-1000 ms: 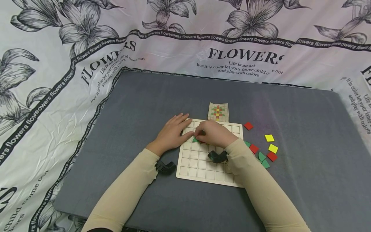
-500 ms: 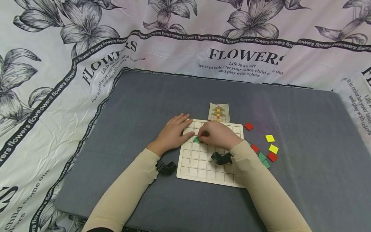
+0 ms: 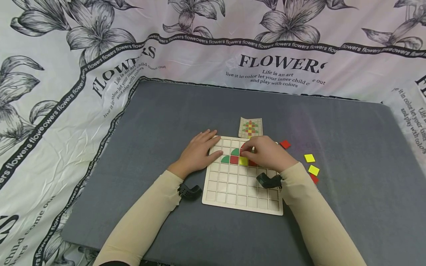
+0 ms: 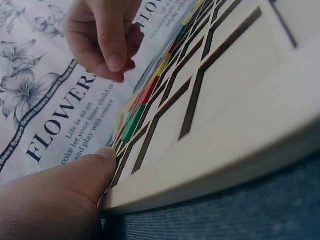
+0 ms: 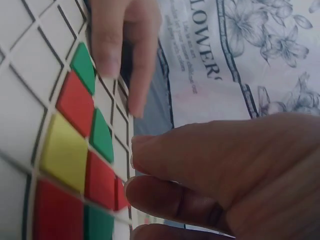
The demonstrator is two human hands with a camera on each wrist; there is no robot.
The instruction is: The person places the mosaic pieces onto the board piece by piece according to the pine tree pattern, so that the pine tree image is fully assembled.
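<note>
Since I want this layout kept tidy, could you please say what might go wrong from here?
The right hand is close beside a green quarter-round tile on the pale wooden gridded board and might nudge it loose.
The left hand rests on the board's edge; a push could shift everything on it.
In the head view, the beige cloth right sleeve overlaps a loose red square tile and may sweep it aside.

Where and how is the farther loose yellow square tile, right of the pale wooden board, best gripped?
I'd pinch the yellow square tile by two opposite edges, the right hand coming from above: it lies flat on the dark grey tabletop, so its edges likely offer the best hold, and the nearer yellow tile doesn't touch it.
</note>
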